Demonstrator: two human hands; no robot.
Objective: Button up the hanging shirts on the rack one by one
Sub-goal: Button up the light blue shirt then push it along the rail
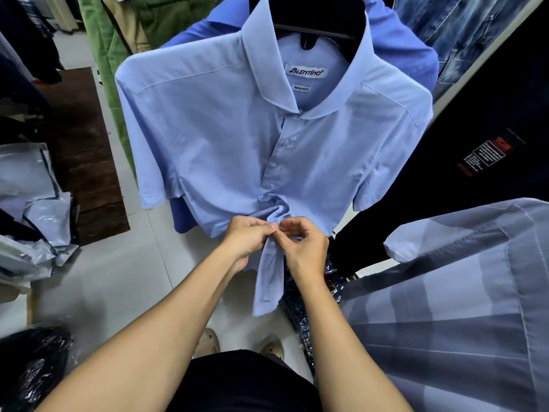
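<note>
A light blue short-sleeved shirt (pixel 214 138) hangs on a black hanger (pixel 320 22) in front of me. Three buttons down its placket (pixel 274 165) are fastened. Near the hem, my left hand (pixel 248 236) and my right hand (pixel 303 242) meet at the placket and pinch the bunched fabric between thumbs and fingertips. The button under my fingers is hidden. The loose lower front of the shirt (pixel 267 286) hangs down between my wrists.
A grey-blue checked shirt (pixel 463 307) hangs close at the right. A darker blue shirt (pixel 398 34) hangs behind the light one. Green garments (pixel 110 55) hang at the upper left. Plastic-wrapped packs (pixel 32 203) pile up at the left on the white tiled floor (pixel 118 281).
</note>
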